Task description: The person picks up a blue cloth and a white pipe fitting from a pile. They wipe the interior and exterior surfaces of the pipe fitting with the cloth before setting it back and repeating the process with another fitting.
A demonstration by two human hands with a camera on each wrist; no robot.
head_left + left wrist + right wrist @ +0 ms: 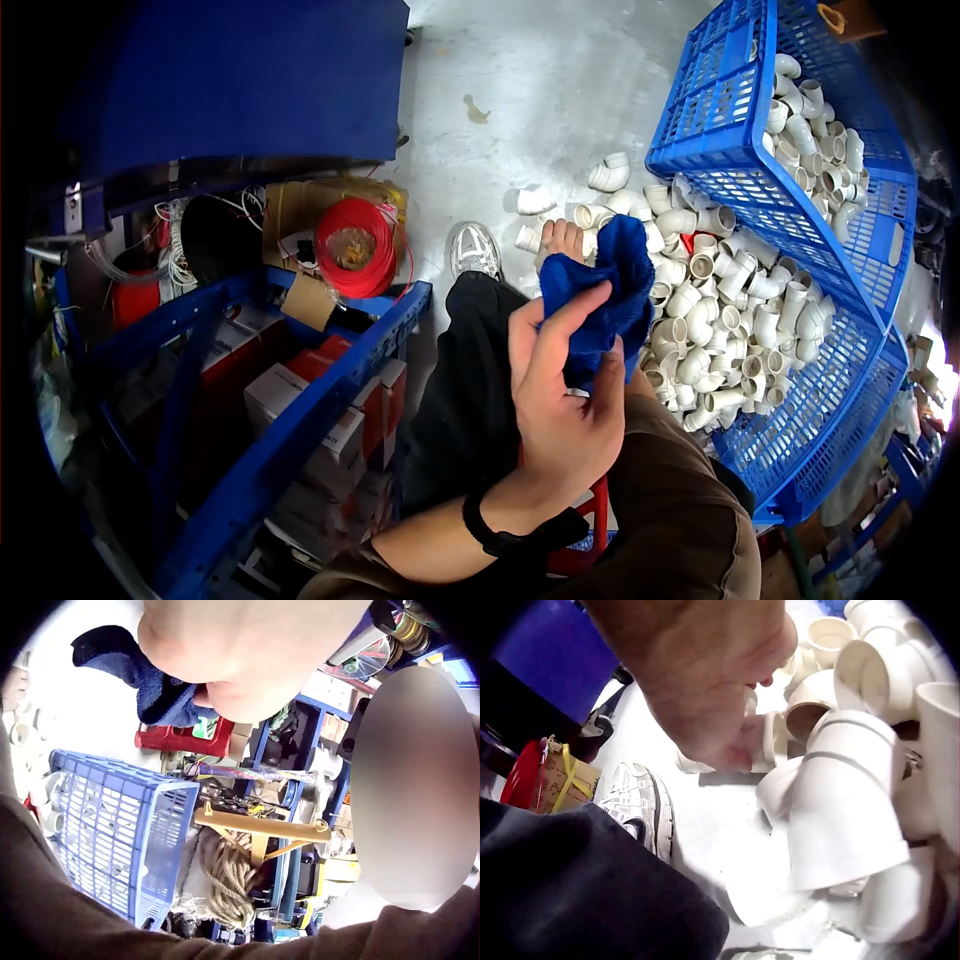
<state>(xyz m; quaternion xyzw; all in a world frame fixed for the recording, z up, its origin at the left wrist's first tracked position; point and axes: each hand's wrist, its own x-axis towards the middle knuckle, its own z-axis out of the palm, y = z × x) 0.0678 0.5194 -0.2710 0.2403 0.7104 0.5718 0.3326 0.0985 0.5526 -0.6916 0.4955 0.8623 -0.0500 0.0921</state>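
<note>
My left hand is raised in front of me with its grip closed around a dark blue cloth, thumb and fingers curled into the fabric, which bunches up above my palm; the left wrist view shows the same cloth hanging from under the hand. My right hand is mostly hidden behind the cloth in the head view, only the fingertips showing over the pile of white PVC elbow fittings on the floor. In the right wrist view that right hand hangs over the fittings with fingers bent down towards one white elbow, but I cannot tell whether its grip has closed on it or only touches it. The fittings spill out of a tipped blue plastic crate onto the grey concrete floor. My sneaker is just beside the pile. To my left, a blue rack holds cartons and a red wire spool.
</note>
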